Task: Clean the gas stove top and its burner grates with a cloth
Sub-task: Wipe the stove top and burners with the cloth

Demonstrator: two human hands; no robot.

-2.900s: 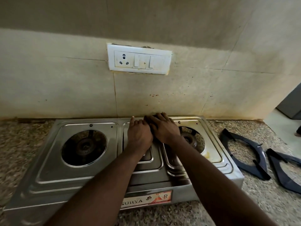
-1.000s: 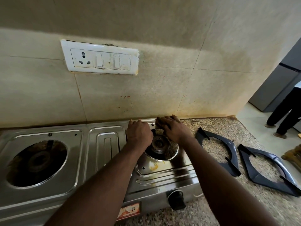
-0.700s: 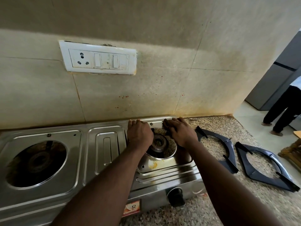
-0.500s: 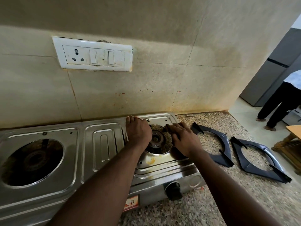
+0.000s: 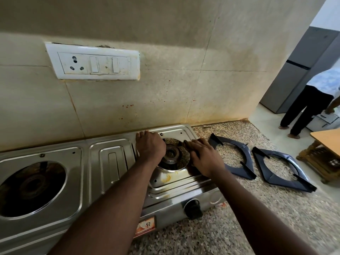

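Well, with left hand (image 5: 150, 146) and right hand (image 5: 204, 157) flat either side of the burner (image 5: 172, 155), fingers (image 5: 196, 144) pressed together, a wipe may sweep the yellow spill (image 5: 165, 178) into it

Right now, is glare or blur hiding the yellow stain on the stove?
Head view: no, the stain is sharp and the stove shows only soft reflections; head view: the left burner well lies in shadow; head view: the wide-angle lens bends the stove's edges.
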